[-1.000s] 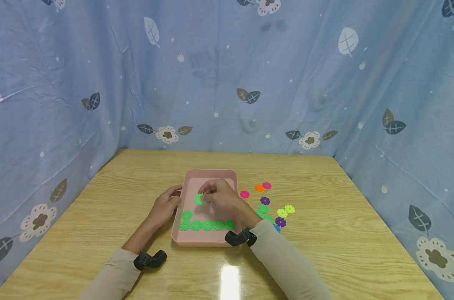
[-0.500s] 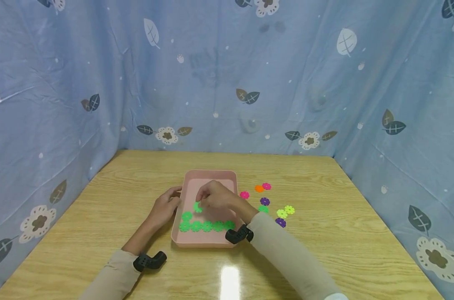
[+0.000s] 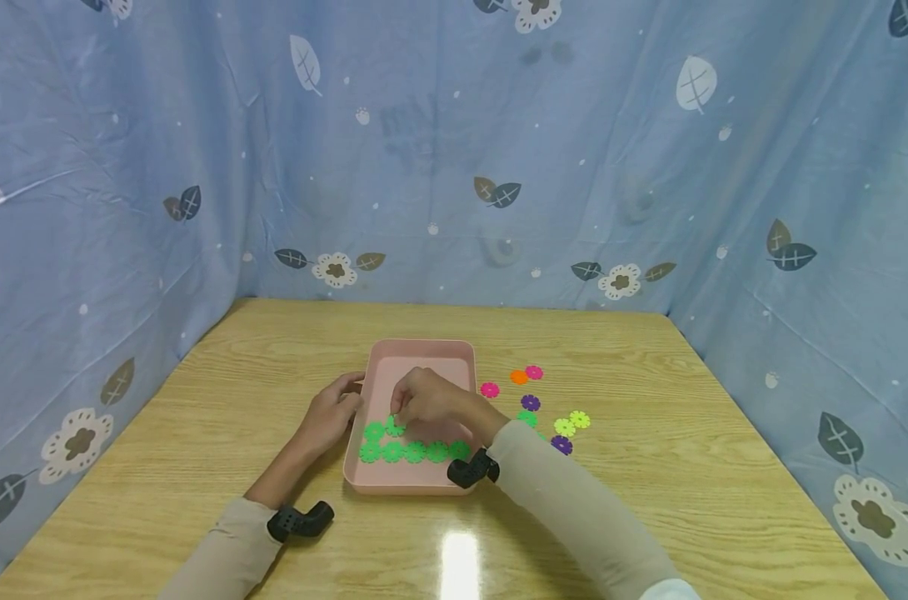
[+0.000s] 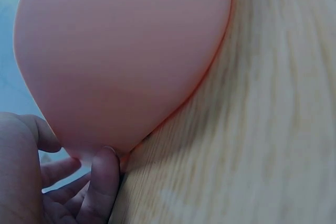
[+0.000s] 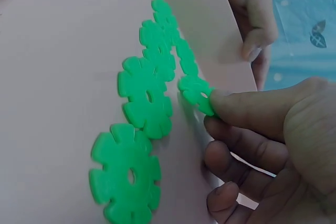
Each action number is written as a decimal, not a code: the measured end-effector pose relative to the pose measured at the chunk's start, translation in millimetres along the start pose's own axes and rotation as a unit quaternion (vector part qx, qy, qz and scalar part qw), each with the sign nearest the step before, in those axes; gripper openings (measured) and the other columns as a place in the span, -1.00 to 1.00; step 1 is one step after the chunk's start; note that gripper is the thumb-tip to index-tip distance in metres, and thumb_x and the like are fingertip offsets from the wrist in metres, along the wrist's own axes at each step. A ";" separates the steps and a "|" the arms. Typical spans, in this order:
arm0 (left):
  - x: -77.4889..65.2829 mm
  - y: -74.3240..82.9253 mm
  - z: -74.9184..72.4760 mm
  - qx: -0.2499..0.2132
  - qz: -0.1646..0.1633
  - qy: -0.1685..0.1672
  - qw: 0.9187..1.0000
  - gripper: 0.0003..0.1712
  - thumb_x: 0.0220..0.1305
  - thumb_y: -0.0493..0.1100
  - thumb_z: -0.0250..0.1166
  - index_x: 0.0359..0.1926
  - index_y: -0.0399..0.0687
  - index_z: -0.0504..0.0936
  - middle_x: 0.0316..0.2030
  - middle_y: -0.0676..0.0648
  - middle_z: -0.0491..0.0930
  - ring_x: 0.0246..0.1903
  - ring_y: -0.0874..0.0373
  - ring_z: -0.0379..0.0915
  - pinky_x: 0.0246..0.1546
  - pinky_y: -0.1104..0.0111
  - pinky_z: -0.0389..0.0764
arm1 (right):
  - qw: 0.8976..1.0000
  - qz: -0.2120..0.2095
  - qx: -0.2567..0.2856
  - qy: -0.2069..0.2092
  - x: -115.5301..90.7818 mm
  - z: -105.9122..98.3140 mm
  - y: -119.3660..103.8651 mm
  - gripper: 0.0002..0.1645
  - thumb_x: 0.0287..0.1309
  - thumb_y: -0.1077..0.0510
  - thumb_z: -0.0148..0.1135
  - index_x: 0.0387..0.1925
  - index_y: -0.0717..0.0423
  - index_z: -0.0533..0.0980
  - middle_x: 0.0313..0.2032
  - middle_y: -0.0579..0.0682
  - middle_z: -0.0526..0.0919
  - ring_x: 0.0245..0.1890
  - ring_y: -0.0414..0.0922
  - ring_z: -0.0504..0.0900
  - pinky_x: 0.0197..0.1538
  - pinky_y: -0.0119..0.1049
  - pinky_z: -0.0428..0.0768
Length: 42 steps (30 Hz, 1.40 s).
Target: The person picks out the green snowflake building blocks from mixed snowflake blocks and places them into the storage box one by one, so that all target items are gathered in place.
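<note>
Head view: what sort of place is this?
Probably a makeshift recording booth: blue leaf-and-flower-print curtains close off three visible sides of a wood-grain table, and the person wears a black wrist camera on each arm.

Head: from above, set back; faces forward and down over table [image 3: 274, 350], tray [image 3: 416, 478], curtain [image 3: 424, 125].
Left wrist: at left hand [image 3: 332, 415], very near; faces tray's outer wall.
Right wrist: over tray, near; faces green discs [image 5: 137, 88], right hand [image 3: 433, 397].
Shared: tray, left hand, all three views.
</note>
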<state>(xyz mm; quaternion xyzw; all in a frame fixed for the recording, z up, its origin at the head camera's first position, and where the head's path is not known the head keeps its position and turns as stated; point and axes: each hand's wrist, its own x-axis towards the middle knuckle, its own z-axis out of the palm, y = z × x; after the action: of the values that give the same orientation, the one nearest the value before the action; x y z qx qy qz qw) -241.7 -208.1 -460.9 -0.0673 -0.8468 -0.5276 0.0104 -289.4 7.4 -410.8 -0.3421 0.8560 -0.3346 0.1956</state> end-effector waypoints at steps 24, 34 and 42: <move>-1.1 0.6 0.1 -0.003 0.000 -0.001 1.000 -0.41 0.45 -0.16 -0.06 0.46 -0.17 0.32 0.20 -0.30 0.51 0.03 -0.12 0.55 -0.06 0.22 0.61 | 0.997 0.031 -0.073 -0.017 5.1 4.5 0.8 -0.86 0.11 0.24 0.46 -0.49 0.00 0.66 -0.48 -0.18 0.66 -0.41 -0.26 0.52 -0.29 -0.42 0.56; -0.2 0.2 0.5 0.009 0.001 0.004 1.000 -0.40 0.45 -0.17 -0.07 0.46 -0.20 0.31 0.20 -0.32 0.51 0.05 -0.13 0.56 -0.04 0.17 0.61 | 0.998 0.021 -0.061 -0.013 3.8 3.1 3.2 -0.85 0.10 0.19 0.50 -0.49 -0.03 0.65 -0.49 -0.18 0.66 -0.46 -0.27 0.51 -0.32 -0.43 0.54; -0.5 1.7 1.3 0.008 -0.001 0.005 1.000 -0.41 0.44 -0.17 -0.06 0.45 -0.19 0.33 0.19 -0.31 0.53 0.04 -0.13 0.56 -0.06 0.19 0.61 | 0.997 0.019 -0.066 -0.023 0.2 1.1 -0.5 -0.86 0.10 0.19 0.50 -0.48 -0.02 0.66 -0.48 -0.19 0.67 -0.45 -0.27 0.53 -0.30 -0.43 0.55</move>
<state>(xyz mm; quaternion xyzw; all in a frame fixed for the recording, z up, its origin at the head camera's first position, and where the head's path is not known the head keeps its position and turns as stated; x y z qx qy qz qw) -240.9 -206.2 -460.0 -0.0639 -0.8509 -0.5213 0.0151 -288.7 6.4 -411.3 -0.3457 0.8776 -0.2659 0.1991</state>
